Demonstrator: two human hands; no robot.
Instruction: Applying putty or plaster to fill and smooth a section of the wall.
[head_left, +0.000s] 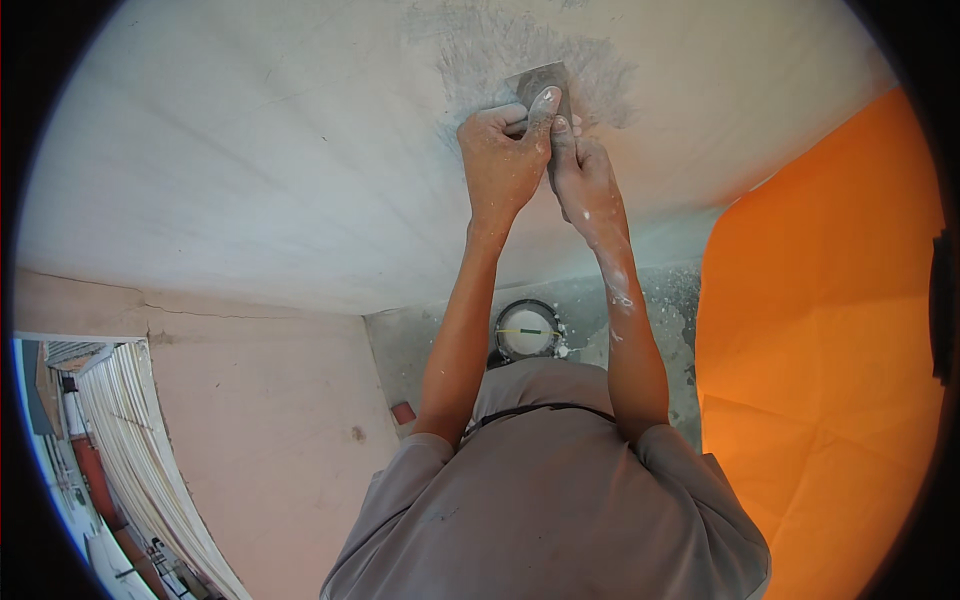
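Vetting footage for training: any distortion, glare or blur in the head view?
Head view: fisheye, black corners, blue fringe along the left rim, white strips at lower left visibly curved; same view, soft shading on the pale wall, no harsh glare; same view, left hand, right hand and flat-bladed tool fairly sharp.

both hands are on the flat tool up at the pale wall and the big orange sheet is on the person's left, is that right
Not quite: the head view shows the big orange sheet on the person's right. The left hand and right hand are both on the flat tool up at the pale wall.
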